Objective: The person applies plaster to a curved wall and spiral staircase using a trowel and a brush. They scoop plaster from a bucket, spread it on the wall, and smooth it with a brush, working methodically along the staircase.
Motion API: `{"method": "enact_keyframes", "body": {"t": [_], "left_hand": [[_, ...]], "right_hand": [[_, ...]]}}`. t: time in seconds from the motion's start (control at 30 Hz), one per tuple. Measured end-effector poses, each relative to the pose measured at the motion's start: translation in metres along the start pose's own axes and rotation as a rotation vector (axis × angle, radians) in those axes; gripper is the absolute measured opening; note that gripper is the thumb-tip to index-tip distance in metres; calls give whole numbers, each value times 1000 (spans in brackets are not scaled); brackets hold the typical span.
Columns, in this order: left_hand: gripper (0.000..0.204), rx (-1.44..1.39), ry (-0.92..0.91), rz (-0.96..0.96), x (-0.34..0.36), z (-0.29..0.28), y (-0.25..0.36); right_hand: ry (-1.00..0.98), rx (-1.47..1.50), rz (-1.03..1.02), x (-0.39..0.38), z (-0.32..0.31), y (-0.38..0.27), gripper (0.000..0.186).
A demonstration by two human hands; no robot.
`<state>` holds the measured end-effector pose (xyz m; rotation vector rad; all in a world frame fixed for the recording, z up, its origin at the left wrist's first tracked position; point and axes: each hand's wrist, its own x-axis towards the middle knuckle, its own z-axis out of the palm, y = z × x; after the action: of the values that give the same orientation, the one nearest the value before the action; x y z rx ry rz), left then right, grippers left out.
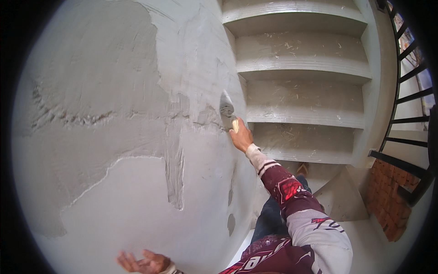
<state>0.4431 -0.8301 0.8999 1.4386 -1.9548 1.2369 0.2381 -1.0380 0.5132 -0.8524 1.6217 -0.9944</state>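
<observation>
From the head camera, the right hand is clenched around the pale wooden handle of a plastering trowel, whose flat metal blade rises just above the knuckles, coated in wet grey mortar and pressed edge-on against the wall. The arm reaching up to it wears a long sleeve of smooth printed fabric in maroon, white and red.

To the left of that hand spreads a broad patch of fresh plaster, darker grey and coarse, scored with fine trowel strokes and crossed by a rough, crumbly ridge running level with the blade. Below and left of the hand the surface turns paler and smoother, and a thin raised lip curves between the two tones. A narrow vertical smear of mortar hangs down beneath that ridge, and small dark grey dabs sit lower on the wall, under the forearm.

The left hand lies at the lower edge of the view, palm up, fingers spread and slack, holding nothing and touching nothing.

To the right of the trowel hand, bare concrete stairs climb away, their treads dusty and flecked with pale debris. Further right stands a black metal railing of straight bars, and below it a stretch of exposed red brick, rough and unplastered. Dark blue trousers show beneath the sleeve.
</observation>
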Motion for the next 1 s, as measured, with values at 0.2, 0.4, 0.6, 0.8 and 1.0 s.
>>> {"method": "enact_keyframes", "body": {"t": [0.2,0.4,0.6,0.8,1.0], "left_hand": [[49,381,197,111,53,20,-5],[62,502,137,109,55,24,3],[62,469,177,89,54,32,-2],[62,500,189,82,52,30,-14],[61,470,170,83,58,29,-13]], "right_hand": [[55,67,100,49,-15,-24,62],[36,-36,-39,77,-45,-84,64],[-3,-148,-91,71,-57,-99,64],[-42,-150,-202,56,-60,-142,64],[36,-129,-225,90,-62,-154,65]]}}
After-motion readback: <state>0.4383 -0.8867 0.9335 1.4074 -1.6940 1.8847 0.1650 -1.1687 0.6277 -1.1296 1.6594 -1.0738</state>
